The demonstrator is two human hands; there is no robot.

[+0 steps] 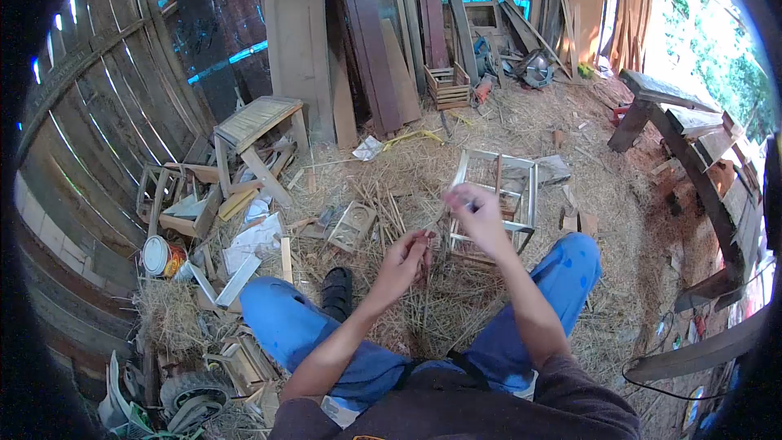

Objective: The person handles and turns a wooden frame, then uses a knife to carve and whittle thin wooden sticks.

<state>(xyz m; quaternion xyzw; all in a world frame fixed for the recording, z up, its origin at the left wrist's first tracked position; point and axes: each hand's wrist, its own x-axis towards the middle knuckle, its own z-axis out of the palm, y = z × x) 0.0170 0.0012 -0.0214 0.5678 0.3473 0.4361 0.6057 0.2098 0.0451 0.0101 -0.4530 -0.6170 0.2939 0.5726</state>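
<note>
My left hand [403,262] is raised between my knees, its thumb and fingers pinched together around something thin that I cannot make out. Higher up and to the right, my right hand [479,216] has its fingers curled in, slightly blurred, with a small dark spot showing at them. Behind the right hand stands a light wooden frame [533,195] with open sides, partly covered by the hand. Thin straw-like sticks [391,208] lie spread on the ground around and under both hands. Left of them rests a small carved wooden panel [353,226].
A slatted wooden stool [259,121] and a white-lidded bucket [156,255] are at the left. Boards [371,41] lean on the back wall near a small crate [448,87] and a circular saw [538,71]. A heavy wooden bench [692,171] stands at the right.
</note>
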